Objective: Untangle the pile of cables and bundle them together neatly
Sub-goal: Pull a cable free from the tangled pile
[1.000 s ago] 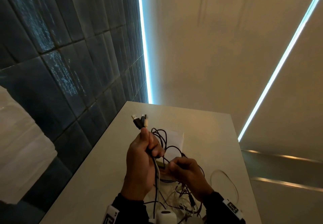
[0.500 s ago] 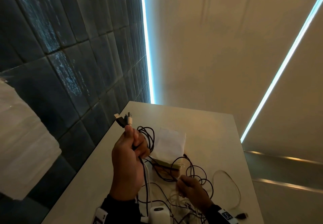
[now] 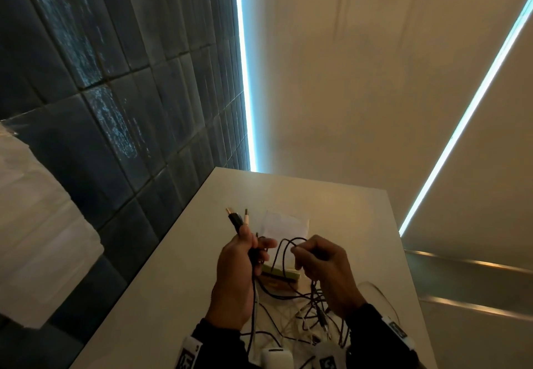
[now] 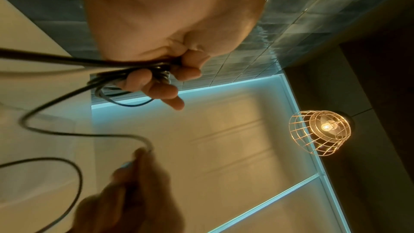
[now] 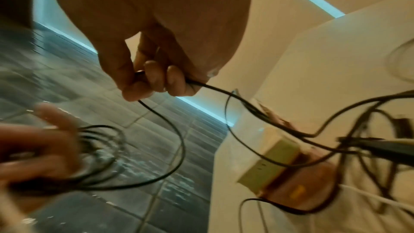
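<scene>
Fingers (image 4: 143, 81) of the left hand (image 3: 235, 276) are clamped round gathered black loops with plug ends (image 3: 238, 218) sticking up; the right hand (image 3: 326, 273) pinches one black cable (image 5: 174, 130) running to the tangle (image 3: 302, 319) on the table (image 3: 360, 224) (near a small box (image 5: 273, 159)). Feed slack gently, laying each loop evenly, easing snags rather than yanking.

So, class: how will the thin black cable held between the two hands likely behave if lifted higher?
Probably floppy: the black cable sags in a loop between the right hand and left hand. Likely light, since a fingertip pinch carries it. It may drag the tangled pile along.
</scene>
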`<action>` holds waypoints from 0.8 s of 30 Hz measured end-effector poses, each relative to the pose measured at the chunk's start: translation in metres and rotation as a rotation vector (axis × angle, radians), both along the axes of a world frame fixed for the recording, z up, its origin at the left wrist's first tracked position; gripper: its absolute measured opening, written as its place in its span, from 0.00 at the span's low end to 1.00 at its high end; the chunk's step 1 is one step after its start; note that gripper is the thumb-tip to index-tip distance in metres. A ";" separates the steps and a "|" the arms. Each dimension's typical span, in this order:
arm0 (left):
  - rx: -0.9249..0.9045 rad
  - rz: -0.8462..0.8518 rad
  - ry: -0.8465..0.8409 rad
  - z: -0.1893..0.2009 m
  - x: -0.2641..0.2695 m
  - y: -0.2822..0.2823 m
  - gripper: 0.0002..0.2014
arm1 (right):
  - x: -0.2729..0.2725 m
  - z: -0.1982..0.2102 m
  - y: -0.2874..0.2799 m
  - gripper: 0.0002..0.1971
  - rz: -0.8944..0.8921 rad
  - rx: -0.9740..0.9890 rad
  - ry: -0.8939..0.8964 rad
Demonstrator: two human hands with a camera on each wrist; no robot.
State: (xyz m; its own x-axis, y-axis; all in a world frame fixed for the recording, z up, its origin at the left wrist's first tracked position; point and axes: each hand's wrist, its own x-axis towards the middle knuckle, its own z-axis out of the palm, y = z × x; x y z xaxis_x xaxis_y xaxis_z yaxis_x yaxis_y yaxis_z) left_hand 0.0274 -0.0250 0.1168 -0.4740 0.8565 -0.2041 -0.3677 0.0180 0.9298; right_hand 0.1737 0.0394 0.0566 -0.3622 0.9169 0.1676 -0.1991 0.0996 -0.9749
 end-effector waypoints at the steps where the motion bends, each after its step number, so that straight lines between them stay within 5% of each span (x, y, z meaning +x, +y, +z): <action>1: -0.021 -0.019 0.014 -0.001 0.003 0.001 0.18 | -0.002 0.009 -0.004 0.07 0.035 0.021 0.020; 6: -0.019 -0.099 -0.039 0.006 0.012 0.001 0.20 | -0.007 0.024 -0.021 0.04 0.187 0.067 0.051; 11: 0.180 -0.072 -0.213 0.018 0.008 0.002 0.19 | -0.005 -0.010 -0.016 0.10 0.214 -0.057 0.049; 24: 0.251 -0.005 -0.075 0.020 -0.006 -0.004 0.19 | 0.001 -0.103 -0.001 0.15 0.147 -0.101 -0.287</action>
State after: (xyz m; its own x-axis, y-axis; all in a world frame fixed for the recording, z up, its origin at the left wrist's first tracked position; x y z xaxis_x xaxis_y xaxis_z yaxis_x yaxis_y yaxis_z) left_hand 0.0214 -0.0294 0.1367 -0.4612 0.8871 -0.0193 -0.4366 -0.2080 0.8753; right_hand 0.1746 0.0382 -0.0467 -0.5106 0.8584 -0.0488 0.0795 -0.0094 -0.9968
